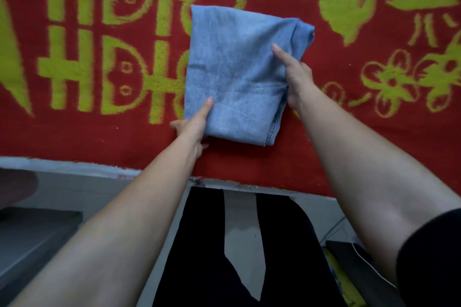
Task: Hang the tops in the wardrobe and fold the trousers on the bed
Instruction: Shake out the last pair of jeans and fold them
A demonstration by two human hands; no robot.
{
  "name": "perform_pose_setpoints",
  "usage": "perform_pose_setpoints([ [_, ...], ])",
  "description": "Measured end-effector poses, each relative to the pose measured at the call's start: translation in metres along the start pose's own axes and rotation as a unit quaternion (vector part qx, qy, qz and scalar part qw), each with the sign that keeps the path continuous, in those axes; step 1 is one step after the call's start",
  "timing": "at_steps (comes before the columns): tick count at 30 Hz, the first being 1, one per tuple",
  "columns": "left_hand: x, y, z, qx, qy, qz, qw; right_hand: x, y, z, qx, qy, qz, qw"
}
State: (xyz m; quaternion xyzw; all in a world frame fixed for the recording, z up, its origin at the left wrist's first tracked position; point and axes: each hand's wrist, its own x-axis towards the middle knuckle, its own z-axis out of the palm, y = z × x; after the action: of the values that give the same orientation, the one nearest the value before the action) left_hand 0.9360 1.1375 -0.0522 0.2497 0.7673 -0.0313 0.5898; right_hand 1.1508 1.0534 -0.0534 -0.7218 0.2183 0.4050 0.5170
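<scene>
**Folded jeans held at two edges on the red bed cover**

A plush red blanket with yellow-green woven figures fills the view from 9 o'clock round to 3 o'clock. Flowers and leaves sit toward 1 and 3 o'clock. Large character-like shapes lie sideways toward 10 o'clock, and I cannot read them with certainty. The blanket's near edge runs across the lower half, with grey floor below it.

At 6 o'clock stand the person's own black trouser legs. A black sleeve shows at 4 o'clock.

The folded light blue denim trousers lie flat on the blanket as a compact rectangle, just toward 12 o'clock from the centre. A stitched seam runs along the packet's 4 o'clock side.

The left hand grips the packet's 7 o'clock corner, with the thumb on top and the fingers tucked beneath. The right hand holds the 3 o'clock edge, its thumb stretched over the denim and its fingers curled round the side.

A dark grey box sits at 8 o'clock. A thin white cable crosses a dark object at 5 o'clock.
</scene>
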Motion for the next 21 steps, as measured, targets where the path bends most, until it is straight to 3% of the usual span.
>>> perform_pose_setpoints([
  [6,0.004,-0.004,0.006,-0.124,0.012,0.082,0.989,0.001,-0.003,-0.002,-0.066,-0.012,-0.006,0.998],
  [11,0.013,0.021,-0.004,-0.060,0.098,0.218,0.969,-0.012,0.013,-0.011,0.002,-0.109,0.073,0.991],
  [13,0.021,0.028,-0.012,-0.087,0.142,0.247,0.955,-0.020,0.033,-0.007,0.039,-0.118,0.110,0.986],
  [16,0.021,0.017,-0.016,-0.157,0.163,0.183,0.957,-0.033,0.059,0.005,0.091,-0.061,0.122,0.986],
  [18,0.008,-0.003,-0.012,-0.168,0.096,0.121,0.974,-0.039,0.064,0.011,0.109,-0.014,0.110,0.988],
  [21,0.002,-0.029,-0.010,-0.148,0.000,0.080,0.986,-0.039,0.066,0.007,0.113,-0.008,0.094,0.989],
])
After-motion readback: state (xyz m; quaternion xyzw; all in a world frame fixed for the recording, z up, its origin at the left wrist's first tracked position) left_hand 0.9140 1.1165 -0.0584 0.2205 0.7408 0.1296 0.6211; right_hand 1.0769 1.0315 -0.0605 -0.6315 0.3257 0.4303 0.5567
